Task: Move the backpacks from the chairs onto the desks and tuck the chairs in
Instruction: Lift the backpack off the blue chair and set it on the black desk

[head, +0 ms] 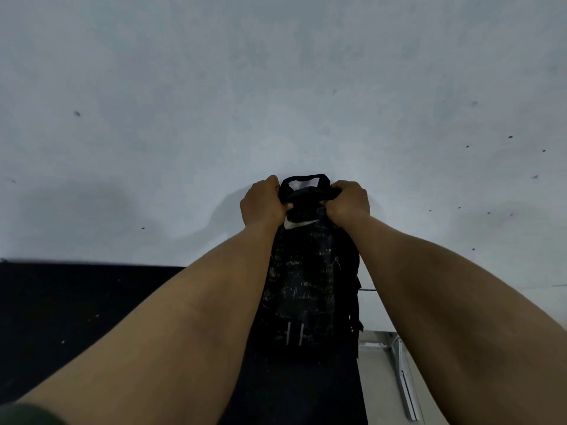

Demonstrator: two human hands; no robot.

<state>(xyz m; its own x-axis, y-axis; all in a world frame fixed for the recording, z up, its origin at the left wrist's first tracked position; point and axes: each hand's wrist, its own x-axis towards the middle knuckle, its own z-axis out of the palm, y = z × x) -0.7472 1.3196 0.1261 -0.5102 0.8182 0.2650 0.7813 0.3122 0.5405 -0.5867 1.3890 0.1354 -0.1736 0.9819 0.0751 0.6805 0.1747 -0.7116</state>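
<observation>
A black backpack (310,280) with faint gold print and a white logo stands upright in the middle of the view, in front of a pale wall. My left hand (262,204) grips its top on the left side. My right hand (348,202) grips its top on the right side. The carry loop (305,178) sticks up between the two hands. The backpack's bottom merges with a dark surface (76,317) below it; whether it rests there or hangs, I cannot tell. No chair shows.
A pale grey wall (276,87) with small dark specks fills the upper view, very close ahead. A dark surface spreads at lower left. At lower right lie a light surface and a metal frame rail (405,378).
</observation>
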